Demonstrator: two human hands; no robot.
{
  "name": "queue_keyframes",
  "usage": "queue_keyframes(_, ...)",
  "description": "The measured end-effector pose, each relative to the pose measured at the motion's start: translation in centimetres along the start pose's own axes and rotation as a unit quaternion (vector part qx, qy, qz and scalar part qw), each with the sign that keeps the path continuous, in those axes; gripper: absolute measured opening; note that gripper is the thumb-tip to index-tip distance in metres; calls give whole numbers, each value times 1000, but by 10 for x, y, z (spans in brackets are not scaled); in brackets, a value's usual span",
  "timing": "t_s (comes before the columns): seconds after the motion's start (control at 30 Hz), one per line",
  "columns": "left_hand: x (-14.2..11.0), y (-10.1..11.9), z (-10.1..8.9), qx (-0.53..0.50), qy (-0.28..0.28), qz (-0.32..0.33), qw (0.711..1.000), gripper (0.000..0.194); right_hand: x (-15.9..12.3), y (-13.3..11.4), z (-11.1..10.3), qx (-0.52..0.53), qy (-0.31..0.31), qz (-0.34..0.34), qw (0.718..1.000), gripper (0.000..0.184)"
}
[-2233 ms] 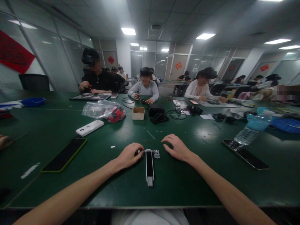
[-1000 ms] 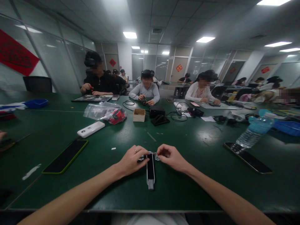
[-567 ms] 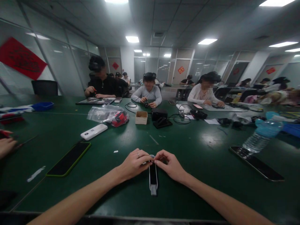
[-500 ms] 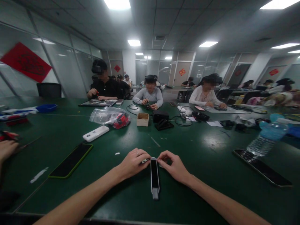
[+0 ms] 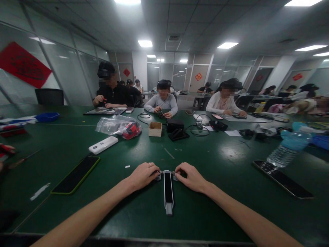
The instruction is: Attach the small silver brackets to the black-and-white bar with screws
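Observation:
A narrow white-framed device (image 5: 168, 192) with a long black face lies on the green table (image 5: 123, 219), its grey tab end pointing towards me. My left hand (image 5: 145, 176) is closed, pinching a small greyish piece (image 5: 158, 177) beside the device's far left corner. On the other side, my right hand (image 5: 191, 176) has thumb and finger pinched at a similar small piece (image 5: 175, 177) by the far right corner. The pieces are partly hidden by my fingers and too small to identify. Whether they join the device, I cannot tell.
To the left lie a green-edged phone (image 5: 75, 175) and a white power bank (image 5: 103, 145). A clear plastic bag (image 5: 113, 126) and a small box (image 5: 155, 129) are ahead. A water bottle (image 5: 289, 147) and another phone (image 5: 282, 179) are at right. People sit opposite.
Both my hands have moved slightly apart, away from the device's far end, and the small pieces beside it show more plainly. The view has shifted a little.

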State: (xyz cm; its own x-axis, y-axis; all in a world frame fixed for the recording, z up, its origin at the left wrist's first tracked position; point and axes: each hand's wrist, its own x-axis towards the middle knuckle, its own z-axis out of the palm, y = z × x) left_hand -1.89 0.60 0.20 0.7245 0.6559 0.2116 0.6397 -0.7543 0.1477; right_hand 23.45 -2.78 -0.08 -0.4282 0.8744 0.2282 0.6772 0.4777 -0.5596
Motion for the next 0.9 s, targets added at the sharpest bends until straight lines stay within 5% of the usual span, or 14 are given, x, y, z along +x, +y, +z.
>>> queue_keyframes(0.57, 1, 4, 0, -126, 14, -73, 989, 12, 1, 6, 3, -13, 16, -36, 999, 14)
queue_keyframes(0.9, 2, 3, 2, -79, 18, -47, 996, 17, 0, 3, 2, -25, 15, -42, 999, 16)
